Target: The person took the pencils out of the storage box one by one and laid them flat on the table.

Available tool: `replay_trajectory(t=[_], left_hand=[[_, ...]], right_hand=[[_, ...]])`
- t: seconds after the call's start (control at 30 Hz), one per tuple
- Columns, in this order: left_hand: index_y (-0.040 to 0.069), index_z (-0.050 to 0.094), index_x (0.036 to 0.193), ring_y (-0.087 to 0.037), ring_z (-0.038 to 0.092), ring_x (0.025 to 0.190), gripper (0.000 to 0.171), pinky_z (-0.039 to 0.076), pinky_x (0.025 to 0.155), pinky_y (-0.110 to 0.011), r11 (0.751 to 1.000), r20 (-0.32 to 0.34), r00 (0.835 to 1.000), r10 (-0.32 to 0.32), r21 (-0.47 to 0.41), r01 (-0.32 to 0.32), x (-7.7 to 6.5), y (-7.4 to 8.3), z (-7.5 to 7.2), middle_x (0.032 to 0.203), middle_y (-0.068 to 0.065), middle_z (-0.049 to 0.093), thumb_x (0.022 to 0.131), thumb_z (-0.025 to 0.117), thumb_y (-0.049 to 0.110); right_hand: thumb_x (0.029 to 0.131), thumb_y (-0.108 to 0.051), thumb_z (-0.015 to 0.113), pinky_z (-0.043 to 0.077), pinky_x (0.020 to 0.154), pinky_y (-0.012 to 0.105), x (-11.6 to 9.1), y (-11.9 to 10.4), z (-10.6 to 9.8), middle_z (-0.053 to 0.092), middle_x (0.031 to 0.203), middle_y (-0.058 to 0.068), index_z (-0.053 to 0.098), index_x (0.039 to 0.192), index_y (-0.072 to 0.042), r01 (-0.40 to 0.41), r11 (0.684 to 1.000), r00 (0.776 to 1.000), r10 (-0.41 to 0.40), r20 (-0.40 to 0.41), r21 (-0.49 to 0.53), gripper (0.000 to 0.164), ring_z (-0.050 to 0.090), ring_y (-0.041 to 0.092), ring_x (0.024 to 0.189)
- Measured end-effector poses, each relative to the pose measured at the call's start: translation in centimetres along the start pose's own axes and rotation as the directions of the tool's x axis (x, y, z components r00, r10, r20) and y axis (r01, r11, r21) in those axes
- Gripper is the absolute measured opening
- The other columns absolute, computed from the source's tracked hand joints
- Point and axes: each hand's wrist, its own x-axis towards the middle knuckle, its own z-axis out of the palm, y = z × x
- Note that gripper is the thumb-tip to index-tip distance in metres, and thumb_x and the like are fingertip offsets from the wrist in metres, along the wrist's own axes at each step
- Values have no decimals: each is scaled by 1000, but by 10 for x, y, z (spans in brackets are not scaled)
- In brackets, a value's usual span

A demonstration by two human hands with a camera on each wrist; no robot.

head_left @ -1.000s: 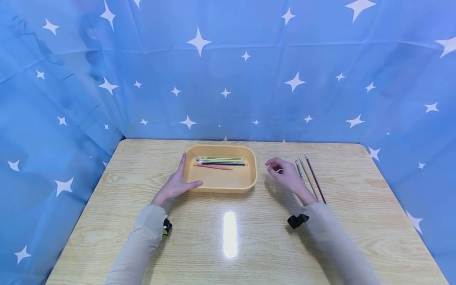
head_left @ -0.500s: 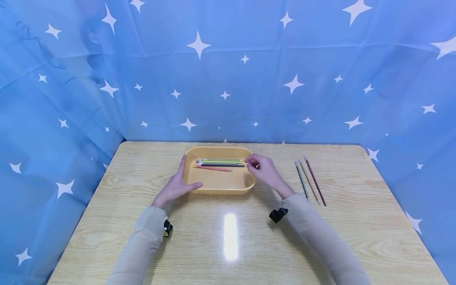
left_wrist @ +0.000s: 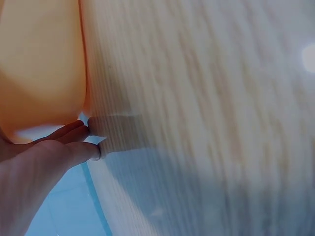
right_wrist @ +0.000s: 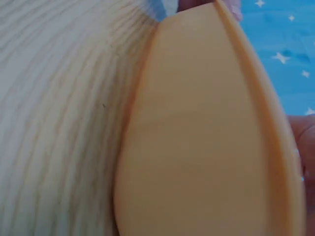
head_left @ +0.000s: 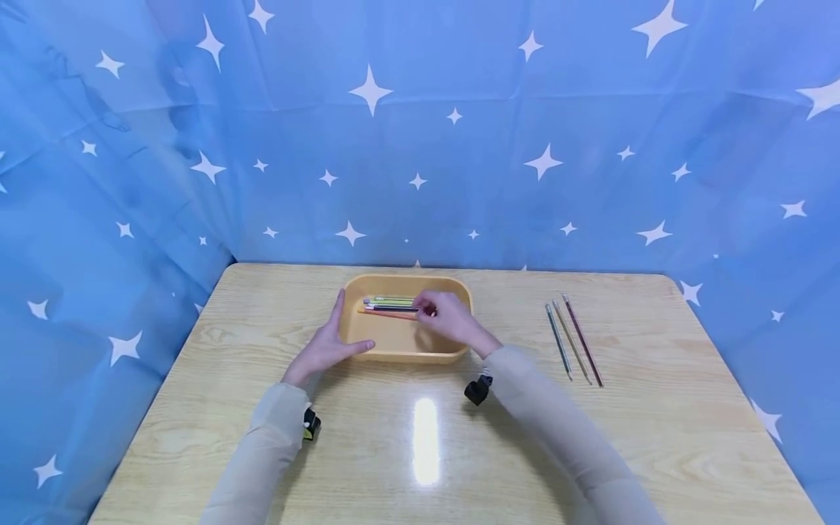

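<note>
A shallow yellow-orange tray (head_left: 394, 346) sits on the table in the head view. Side by side in its back half lie several pencils (head_left: 383, 308), some yellow-green, one dark, one reddish at the front. My left hand (head_left: 324, 350) rests against the tray's left end, fingers straight along the side and thumb at the front rim. Reaching over the right side of the tray, my right hand (head_left: 446, 317) has its bent fingertips at the pencils and hides their right ends. I cannot tell whether it pinches one. In the right wrist view the tray wall partly hides that hand (right_wrist: 305, 147).
To the right of the tray, three pencils lie apart at a slant on the wooden table (head_left: 656, 408): a blue-green pencil (head_left: 558, 341), a gold pencil (head_left: 572, 341) and a dark red pencil (head_left: 583, 340). A blue star-patterned curtain (head_left: 420, 131) hangs behind the table.
My right hand has moved left from beside the three loose pencils, over the tray's right rim, to the pencils inside. My left hand has kept its place at the tray.
</note>
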Motion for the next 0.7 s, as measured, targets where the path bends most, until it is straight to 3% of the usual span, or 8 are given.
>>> replay_trajectory(t=[0.17, 0.4, 0.7], left_hand=[[19, -12, 155, -49, 27, 135, 122, 21, 109, -58, 1000, -1, 1000, 18, -3, -18, 0, -3, 1, 156, -27, 10, 78, 81, 38], [25, -13, 154, -48, 28, 134, 123, 22, 108, -59, 1000, 0, 1000, 2, -15, -2, 1, -2, 1, 156, -25, 10, 77, 81, 40], [23, -14, 154, -50, 32, 131, 124, 25, 106, -61, 1000, -8, 1000, 10, -21, -10, -1, -1, 2, 155, -29, 13, 76, 81, 40]], right_hand=[[86, -3, 68, 52, 76, 27, 8, -6, 14, 66, 92, 6, 66, 105, 1, -53, 998, 997, 51, 63, 36, 19, 61, 17, 85], [85, -3, 71, 52, 81, 30, 18, -6, 30, 65, 97, 9, 67, 103, 0, -67, 996, 997, 64, 47, 55, 19, 61, 21, 89], [84, -7, 73, 50, 84, 34, 24, -9, 38, 63, 100, 7, 67, 108, -2, -70, 998, 997, 70, 30, 6, 25, 59, 21, 93]])
